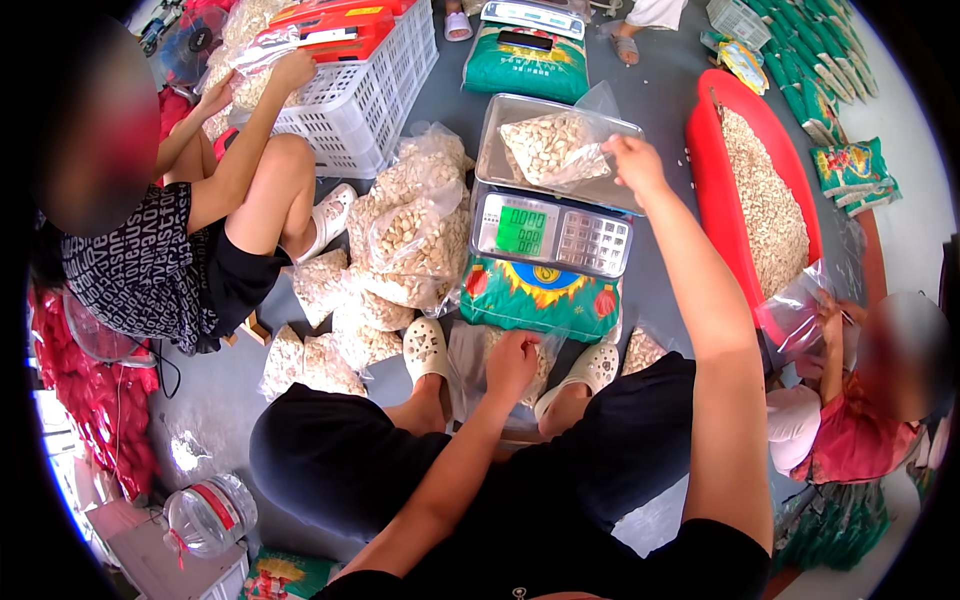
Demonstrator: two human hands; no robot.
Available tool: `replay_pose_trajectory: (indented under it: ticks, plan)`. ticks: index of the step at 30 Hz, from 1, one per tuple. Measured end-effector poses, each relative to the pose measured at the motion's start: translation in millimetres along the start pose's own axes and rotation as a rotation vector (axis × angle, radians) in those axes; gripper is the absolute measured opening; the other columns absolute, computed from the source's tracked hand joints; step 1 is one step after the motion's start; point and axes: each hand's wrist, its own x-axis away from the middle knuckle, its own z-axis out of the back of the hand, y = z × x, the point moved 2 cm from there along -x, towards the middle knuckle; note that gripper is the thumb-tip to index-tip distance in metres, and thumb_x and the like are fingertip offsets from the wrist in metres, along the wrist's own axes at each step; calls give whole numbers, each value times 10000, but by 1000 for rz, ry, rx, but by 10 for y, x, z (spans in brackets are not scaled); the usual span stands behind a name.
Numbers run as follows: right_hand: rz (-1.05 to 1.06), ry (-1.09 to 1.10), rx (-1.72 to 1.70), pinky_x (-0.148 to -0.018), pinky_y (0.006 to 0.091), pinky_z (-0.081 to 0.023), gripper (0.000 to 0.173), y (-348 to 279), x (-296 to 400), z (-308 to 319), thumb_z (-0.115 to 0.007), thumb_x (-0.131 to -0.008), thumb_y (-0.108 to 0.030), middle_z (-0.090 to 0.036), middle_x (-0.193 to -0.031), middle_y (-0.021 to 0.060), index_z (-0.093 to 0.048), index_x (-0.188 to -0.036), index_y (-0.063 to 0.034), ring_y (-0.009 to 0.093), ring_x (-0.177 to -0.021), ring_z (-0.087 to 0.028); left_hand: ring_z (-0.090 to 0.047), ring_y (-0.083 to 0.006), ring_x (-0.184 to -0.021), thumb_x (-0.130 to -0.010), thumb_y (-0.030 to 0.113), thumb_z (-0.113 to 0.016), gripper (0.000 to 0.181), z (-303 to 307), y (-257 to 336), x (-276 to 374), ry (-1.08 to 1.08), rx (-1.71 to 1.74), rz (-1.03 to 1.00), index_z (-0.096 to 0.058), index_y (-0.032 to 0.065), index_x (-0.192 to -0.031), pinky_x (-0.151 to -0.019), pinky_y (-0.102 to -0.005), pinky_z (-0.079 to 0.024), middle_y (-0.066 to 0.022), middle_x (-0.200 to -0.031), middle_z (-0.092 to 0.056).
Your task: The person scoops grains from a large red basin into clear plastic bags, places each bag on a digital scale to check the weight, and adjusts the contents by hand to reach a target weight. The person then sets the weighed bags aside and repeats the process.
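A clear plastic bag of pale seeds or nuts (551, 146) lies on the steel tray (491, 161) of a digital scale (551, 234). The thumb and fingertips of my right hand (636, 166) pinch that bag's right edge. The scale's display is lit green, beside a keypad. It stands by a green printed sack (540, 300), which shows below its front edge. Lower down, between my feet, my left hand (514, 365) is closed on the upper part of another clear bag (476, 349) with pale contents. My fingers and wrist hide part of this second bag.
Filled clear bags (412, 225) are heaped left of the scale, near a white plastic crate (360, 112). A red tub (712, 180) of loose seeds stands right. One person sits at left, another at right holding a clear bag (799, 307). A phone (525, 40) lies beyond the scale.
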Motion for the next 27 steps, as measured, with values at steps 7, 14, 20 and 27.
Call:
replay_pose_trajectory:
  ticks: [7, 14, 20, 27]
  plan:
    - [-92, -574, 383, -404, 276, -405, 431, -251, 478, 187, -566, -898, -463, -490, -579, -6, -638, -843, -42, 93, -489, -476, -549, -334, -885, -755, 102, -612, 279, 85, -142, -57, 70, -165, -44, -611, 98, -1035, -759, -424, -451, -133, -916, -571]
    - [371, -1335, 769, -674, 413, -498, 220, 523, 1885, -861, -604, -803, -263, -677, -783, 131, -714, -859, -80, 294, -726, -650, -544, -347, -999, -708, 192, -681, 516, 35, -402, -77, 32, -361, 114, -519, 98, -1189, -853, -450, -451, -151, -1034, -572]
    - [519, -1285, 886, -708, 427, -507, 178, 1264, 2322, -1604, -570, -778, -166, -678, -858, 118, -709, -876, -114, 300, -836, -657, -575, -344, -985, -757, 161, -632, 458, 57, -448, -64, 8, -414, 173, -512, 95, -1194, -832, -462, -458, -135, -1002, -606]
    - [434, -956, 932, -766, 427, -523, 250, 2081, 2488, -2088, -568, -798, -174, -678, -971, 144, -665, -994, -52, 320, -894, -657, -580, -357, -1023, -832, 150, -552, 375, 95, -636, -106, -46, -310, 248, -508, 93, -1200, -853, -465, -454, -168, -1107, -604]
